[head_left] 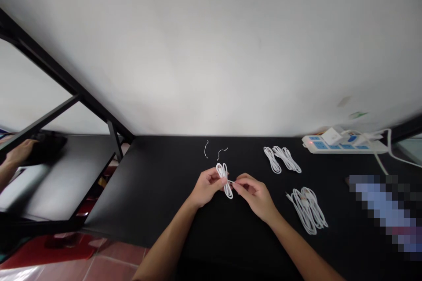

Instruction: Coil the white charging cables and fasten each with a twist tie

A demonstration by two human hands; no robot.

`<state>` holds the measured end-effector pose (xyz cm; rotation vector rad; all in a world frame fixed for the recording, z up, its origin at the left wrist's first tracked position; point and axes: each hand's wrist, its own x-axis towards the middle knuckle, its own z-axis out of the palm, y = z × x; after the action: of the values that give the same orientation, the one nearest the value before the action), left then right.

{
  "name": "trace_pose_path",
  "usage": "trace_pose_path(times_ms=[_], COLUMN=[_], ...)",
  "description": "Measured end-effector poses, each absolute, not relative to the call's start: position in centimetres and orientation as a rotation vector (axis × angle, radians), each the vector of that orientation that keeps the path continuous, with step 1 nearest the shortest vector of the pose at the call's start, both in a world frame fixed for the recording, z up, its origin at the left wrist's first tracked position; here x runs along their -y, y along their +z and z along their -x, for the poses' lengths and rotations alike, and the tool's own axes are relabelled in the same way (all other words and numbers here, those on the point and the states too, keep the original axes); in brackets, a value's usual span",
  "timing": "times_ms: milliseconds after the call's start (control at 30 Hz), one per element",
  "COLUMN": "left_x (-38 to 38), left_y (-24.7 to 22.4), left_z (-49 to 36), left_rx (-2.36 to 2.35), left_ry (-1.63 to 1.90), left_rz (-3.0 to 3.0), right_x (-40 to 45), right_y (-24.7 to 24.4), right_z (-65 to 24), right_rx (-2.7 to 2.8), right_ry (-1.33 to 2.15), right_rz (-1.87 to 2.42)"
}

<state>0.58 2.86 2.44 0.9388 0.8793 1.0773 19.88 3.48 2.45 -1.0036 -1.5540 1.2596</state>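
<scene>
A coiled white cable (227, 190) is pinched between the thumb and fingers of my left hand (207, 185), above the black table (158, 184). Just to its right, my right hand (254, 193) pinches the end of a thin white tie (231, 181) that runs from the middle of the coil. Beyond my hands lie two loose thin ties, one at the left (206, 149) and one beside it (222, 153). Bundled white cables lie to the right, some farther back (287, 159) and others nearer (308, 210).
A white power strip (318, 145) with a plugged-in charger (333, 136) stands against the wall at the right. In front of it is a pixelated object (385, 210). Black frame bars (66, 83) rise at the left, with another person's hand (21, 151) beyond and a red stool (56, 250) below.
</scene>
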Motion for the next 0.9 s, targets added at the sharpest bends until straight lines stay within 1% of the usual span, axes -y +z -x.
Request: trace_pose_path(times_ms=[100, 233, 333, 400, 567, 633, 733, 900], left_x=[-2.8, -2.8, -2.8, -2.9, -3.0, -3.1, -3.0, -3.0], left_y=[2.5, 2.2, 1.9, 1.8, 2.0, 2.2, 2.3, 2.2], left_z=[-0.6, -0.6, -0.6, -0.5, -0.4, -0.3, -0.3, -0.7], left_rx=[-0.912, -0.976, -1.010, -0.995, -0.986, -0.967, -0.950, -0.935], left_ry=[0.995, 0.929, 0.960, 1.033, 1.258, 1.319, 1.370, 1.373], left_rz=[-0.983, -1.024, -1.068, -1.100, -1.446, -1.614, -1.767, -1.802], right_x=[-3.7, -3.6, -3.5, -3.6, -4.1, -4.0, -3.7, -3.3], right_y=[2.6, 2.9, 3.0, 3.0, 2.6, 2.3, 1.9, 1.5], right_z=[-20.4, -21.1, -21.3, -21.2, -21.1, -21.1, -21.2, -20.8], right_rx=[1.597, 1.799, 1.832, 1.723, 1.047, 0.847, 0.709, 0.643], right_ry=[1.122, 0.860, 0.832, 1.015, 2.003, 2.276, 2.479, 2.541], right_rz=[1.009, 0.944, 0.938, 1.001, 1.056, 1.029, 1.006, 0.946])
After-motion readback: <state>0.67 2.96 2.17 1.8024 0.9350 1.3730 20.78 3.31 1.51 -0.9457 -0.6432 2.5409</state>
